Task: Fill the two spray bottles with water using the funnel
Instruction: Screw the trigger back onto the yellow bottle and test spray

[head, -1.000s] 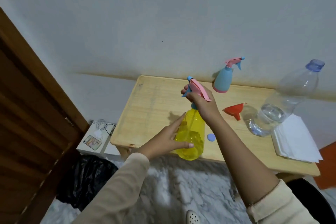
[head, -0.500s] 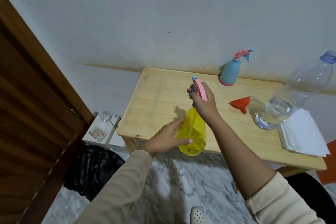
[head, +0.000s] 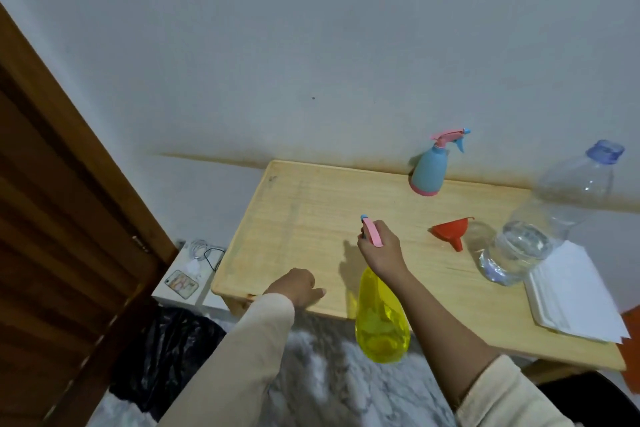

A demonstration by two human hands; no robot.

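Note:
My right hand (head: 382, 251) grips the pink spray head of the yellow spray bottle (head: 381, 322), which hangs in the air over the near edge of the wooden table (head: 304, 211). My left hand (head: 298, 288) rests at the table's near edge with fingers curled and holds nothing. A blue spray bottle (head: 429, 172) with its pink head on stands at the back by the wall. The red funnel (head: 452, 230) lies on its side in the middle right. A large clear water bottle (head: 540, 229), part full, stands at the right.
A stack of white paper (head: 575, 295) lies at the table's right end. Left of the table, a white box carries a phone (head: 181, 282) and cables. A black bag (head: 166, 347) sits on the marble floor below. A wooden door (head: 52, 218) fills the left side.
My left hand has let go of the yellow bottle's body and moved left to the table edge. My right hand now holds the bottle alone by its head.

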